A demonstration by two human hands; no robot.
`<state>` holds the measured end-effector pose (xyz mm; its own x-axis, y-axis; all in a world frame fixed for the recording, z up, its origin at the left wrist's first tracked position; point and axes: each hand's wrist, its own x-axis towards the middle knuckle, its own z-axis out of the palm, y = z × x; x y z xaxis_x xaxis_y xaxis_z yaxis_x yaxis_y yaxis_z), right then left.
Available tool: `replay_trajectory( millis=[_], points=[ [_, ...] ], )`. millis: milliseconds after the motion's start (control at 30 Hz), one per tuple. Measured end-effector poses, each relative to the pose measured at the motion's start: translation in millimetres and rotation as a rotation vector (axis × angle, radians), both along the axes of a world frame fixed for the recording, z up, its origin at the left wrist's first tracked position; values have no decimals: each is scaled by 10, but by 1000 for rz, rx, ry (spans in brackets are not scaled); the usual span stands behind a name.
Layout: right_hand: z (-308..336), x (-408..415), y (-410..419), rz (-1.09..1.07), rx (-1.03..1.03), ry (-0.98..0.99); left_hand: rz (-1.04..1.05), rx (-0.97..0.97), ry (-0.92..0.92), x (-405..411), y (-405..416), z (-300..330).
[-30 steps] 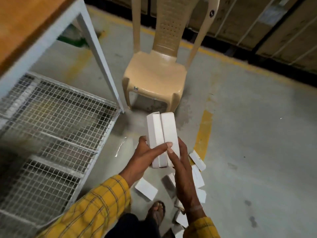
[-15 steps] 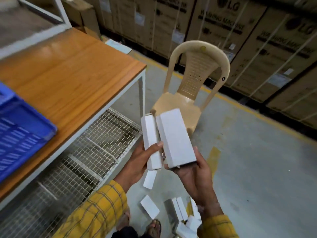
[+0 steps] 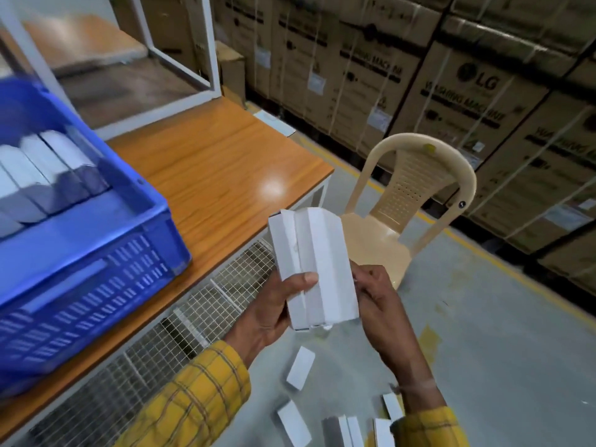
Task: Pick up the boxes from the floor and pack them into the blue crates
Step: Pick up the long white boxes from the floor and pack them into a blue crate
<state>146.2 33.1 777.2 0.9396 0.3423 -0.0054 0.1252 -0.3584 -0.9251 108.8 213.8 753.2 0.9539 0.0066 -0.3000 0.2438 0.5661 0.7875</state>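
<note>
While you stood beside the table (image 3: 225,175), your left hand (image 3: 274,311) and right hand (image 3: 377,301) together clasped a bunch of white boxes (image 3: 312,269), pressed side by side and standing nearly upright in front of your chest. Your left thumb lay across the front of the bunch, and the rest of that hand wrapped behind it, out of sight. Your right hand closed on the right edge, its fingertips hidden behind the cardboard. How many boxes made up the bunch could not be told for sure; at least three narrow faces showed, and the lower ends were partly covered by your palms.

To your left, a blue crate (image 3: 96,259) sat on the wooden tabletop, blurred and cut off by the left edge of the head view. Inside it a row of packed boxes (image 3: 48,169) stood against the far wall, smeared by motion so their number was unclear.

Below your hands, loose boxes on the floor (image 3: 300,372) lay scattered on the grey concrete, several of them cut off by the bottom edge or covered by your yellow checked sleeves (image 3: 200,398). A wire mesh shelf (image 3: 180,321) ran under the tabletop, its near part hidden by your left sleeve.

Behind the bunch stood a beige plastic chair (image 3: 416,195), its seat partly hidden by the boxes you held. Stacked cartons (image 3: 467,91) lined the far wall, their printing only partly readable.
</note>
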Motion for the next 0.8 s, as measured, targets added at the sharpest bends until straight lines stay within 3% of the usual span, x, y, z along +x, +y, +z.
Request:
replay_trajectory(
  millis=[167,233,300,367,433,567,800],
  points=[
    [178,229,441,22,-310,-202,24,78,-25,50,425,443],
    [310,238,667,39,-328,-212,42,91,-16,51,619,592],
    [462,190,887,5,-175,-169,63,111,-20,50,780,709],
    [676,86,1144,-57,112,21,113,130,-7,48,945,805],
    [848,-33,1357,-43,249,162,156,144,15,47,1092,891],
    [988,-278,1804,162,296,61,228,161,44,-33,1501,1078],
    [1014,-391,2392,227,290,-10,249,161,51,-282,2072,1333]
  ],
)
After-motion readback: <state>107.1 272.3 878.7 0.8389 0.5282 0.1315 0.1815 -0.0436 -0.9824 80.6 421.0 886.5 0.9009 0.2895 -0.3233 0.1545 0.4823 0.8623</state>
